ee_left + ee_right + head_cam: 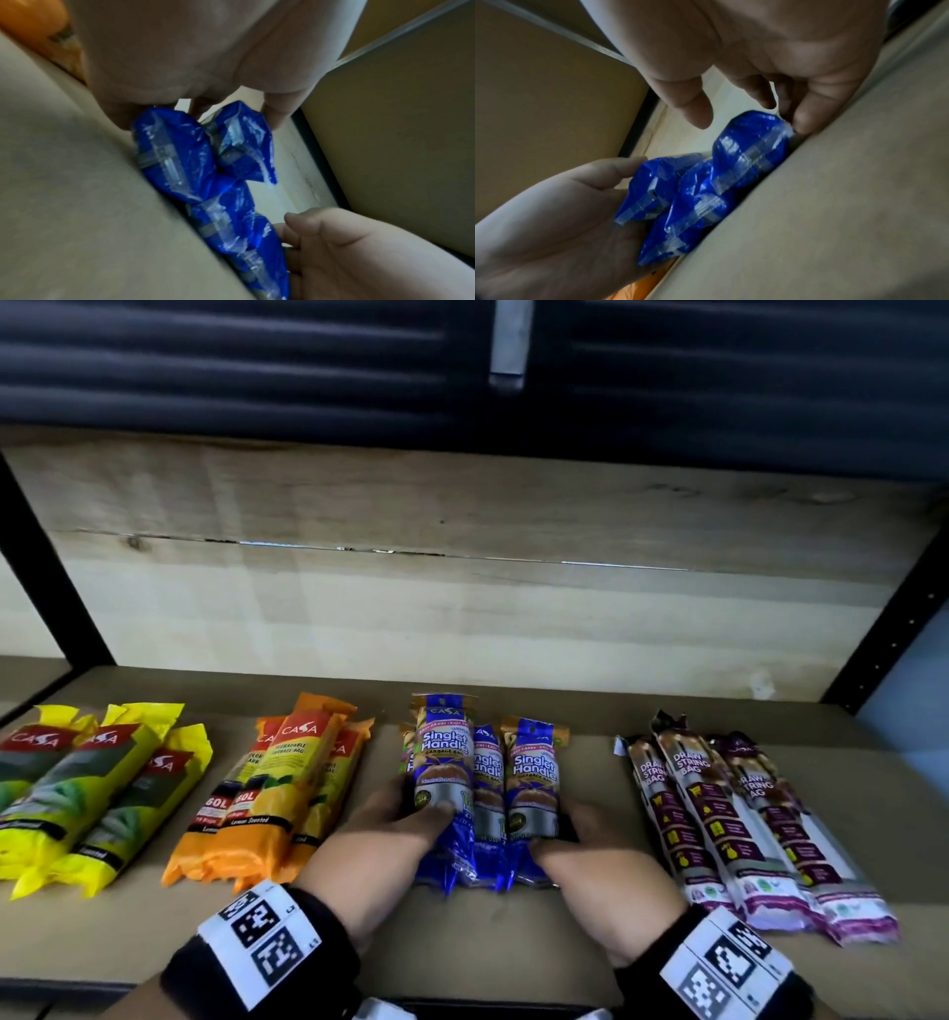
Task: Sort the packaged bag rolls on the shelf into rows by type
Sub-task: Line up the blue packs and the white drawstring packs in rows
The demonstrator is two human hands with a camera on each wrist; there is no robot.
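Left hand (390, 819) grips left side of blue rolls (488, 788), thumb curled over nearest pack. Right hand (580, 834) curls round right pack of same cluster. Blue rolls mid-shelf (513, 932), between orange rolls (277, 788) on left and purple rolls (729, 819) on right. Yellow rolls (87, 788) far left. Wooden back panel (462, 588) behind.

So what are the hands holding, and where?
Both grip the blue packs at their lower halves: left hand on the left side, right hand on the right.
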